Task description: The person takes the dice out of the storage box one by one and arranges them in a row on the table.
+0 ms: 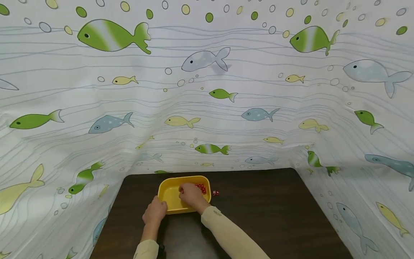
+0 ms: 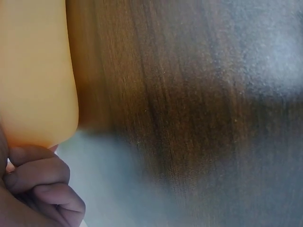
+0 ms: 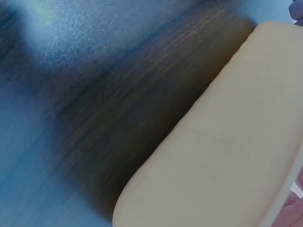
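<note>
A shallow yellow plastic tray (image 1: 181, 211) stands at the far side of the dark table. My left hand (image 1: 155, 211) grips its near left corner, thumb over the rim; the left wrist view shows curled fingers (image 2: 40, 170) against the tray's outer wall (image 2: 35, 71). Inside the tray is my right hand (image 1: 192, 196), and its fingertips pinch a small red die (image 1: 181, 191), partly hidden. Several red dice (image 1: 202, 188) lie in the tray's right end, beyond that hand. In the right wrist view the tray wall (image 3: 213, 132) covers most of the right hand.
A few red dice (image 1: 215, 193) lie on the table just right of the tray. The dark wood-grain table (image 1: 275, 216) extends to the right and toward me. White fish-print cloth (image 1: 207, 108) hangs behind the table and along both sides.
</note>
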Tool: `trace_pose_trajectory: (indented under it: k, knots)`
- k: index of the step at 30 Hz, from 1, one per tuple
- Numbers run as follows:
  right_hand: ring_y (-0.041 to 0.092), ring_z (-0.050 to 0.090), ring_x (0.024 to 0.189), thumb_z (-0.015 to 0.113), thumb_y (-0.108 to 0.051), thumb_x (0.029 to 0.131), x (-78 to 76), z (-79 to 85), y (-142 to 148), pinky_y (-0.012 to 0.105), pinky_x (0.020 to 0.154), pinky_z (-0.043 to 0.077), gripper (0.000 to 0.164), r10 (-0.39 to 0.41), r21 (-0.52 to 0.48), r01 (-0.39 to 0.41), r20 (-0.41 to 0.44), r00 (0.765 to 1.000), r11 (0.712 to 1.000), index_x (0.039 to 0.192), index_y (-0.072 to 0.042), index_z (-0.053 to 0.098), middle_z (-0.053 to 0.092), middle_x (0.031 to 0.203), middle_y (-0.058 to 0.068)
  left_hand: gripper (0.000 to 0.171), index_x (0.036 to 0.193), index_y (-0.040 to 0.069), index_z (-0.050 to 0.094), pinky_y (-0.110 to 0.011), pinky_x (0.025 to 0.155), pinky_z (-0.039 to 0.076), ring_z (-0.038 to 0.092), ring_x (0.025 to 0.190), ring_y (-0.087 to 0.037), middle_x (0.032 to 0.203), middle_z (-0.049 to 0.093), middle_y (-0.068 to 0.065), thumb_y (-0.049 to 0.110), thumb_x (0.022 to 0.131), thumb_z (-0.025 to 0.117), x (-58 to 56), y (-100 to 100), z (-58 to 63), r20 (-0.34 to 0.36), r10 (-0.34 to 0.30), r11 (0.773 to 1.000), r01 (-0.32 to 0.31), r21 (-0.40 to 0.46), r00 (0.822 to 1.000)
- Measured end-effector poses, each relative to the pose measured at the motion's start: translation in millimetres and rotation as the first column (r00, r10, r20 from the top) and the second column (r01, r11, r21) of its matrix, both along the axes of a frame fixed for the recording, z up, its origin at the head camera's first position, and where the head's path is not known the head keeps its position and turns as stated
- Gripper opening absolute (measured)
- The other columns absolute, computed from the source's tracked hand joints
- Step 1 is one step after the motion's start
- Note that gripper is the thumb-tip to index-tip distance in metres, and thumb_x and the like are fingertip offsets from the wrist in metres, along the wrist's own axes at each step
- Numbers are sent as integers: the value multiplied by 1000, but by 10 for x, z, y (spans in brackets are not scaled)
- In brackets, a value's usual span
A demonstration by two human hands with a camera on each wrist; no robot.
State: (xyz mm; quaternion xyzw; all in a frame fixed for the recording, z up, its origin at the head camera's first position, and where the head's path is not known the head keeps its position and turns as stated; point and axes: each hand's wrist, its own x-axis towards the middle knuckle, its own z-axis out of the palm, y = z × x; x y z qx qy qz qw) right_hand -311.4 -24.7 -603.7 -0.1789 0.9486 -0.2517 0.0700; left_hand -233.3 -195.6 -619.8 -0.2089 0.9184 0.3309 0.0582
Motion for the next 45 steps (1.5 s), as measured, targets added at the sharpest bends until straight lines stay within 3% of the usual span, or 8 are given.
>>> trace_pose_trajectory:
  k: [5,10,15,23,30,37,45]
  knots:
    - [10,60,84,76,-27,98,16,90,113,35,93,60,18,-9,-54,9,14,1000,998,115,-19,76,75,108,-5,56,147,-6,45,-54,77,48,59,81,-34,102,64,-23,30,104,46,9,2,1,0,-5,1000,5,9,1000]
    - [9,58,80,75,-26,99,-1,121,248,29,84,57,14,-30,-108,30,0,1000,994,111,-20,75,72,100,-8,57,149,-6,44,-57,80,49,60,84,-35,106,64,-25,30,104,45,5,8,13,-11,-16,1000,17,22,1000]
    - [8,57,80,73,-27,99,-10,127,405,28,79,55,16,-38,-111,32,-47,998,993,113,-20,76,72,102,-8,57,148,-7,43,-58,81,49,60,83,-35,104,64,-25,28,103,43,22,18,20,-9,-17,1000,17,21,1000]
    - [7,55,76,71,-28,101,-5,83,633,26,71,51,15,-71,-131,53,-137,988,990,113,-20,75,68,97,-8,58,149,-8,43,-61,83,49,61,85,-36,107,65,-27,28,103,45,111,-11,-63,8,-19,1000,19,21,1000]
    - [10,58,78,67,-30,103,-171,172,872,29,72,54,19,-119,-190,89,-151,981,978,117,-19,74,70,99,-5,57,148,-6,44,-61,86,48,61,88,-36,108,64,-25,28,103,46,2,-30,-10,2,1,1000,-1,14,1000]
    - [15,62,70,65,-29,107,-231,118,1162,31,62,55,20,-178,-263,159,-50,983,952,121,-18,71,67,98,-1,57,148,-7,44,-60,85,49,61,87,-37,105,63,-25,28,103,47,-35,-38,32,9,16,1000,-16,4,1000]
    - [14,58,77,69,-28,104,-245,-50,1519,34,71,52,16,-234,-225,205,-111,966,952,117,-18,73,68,97,-3,56,147,-5,45,-54,79,47,60,83,-34,98,62,-20,29,103,46,-47,-44,5,26,1,1000,-1,1,1000]
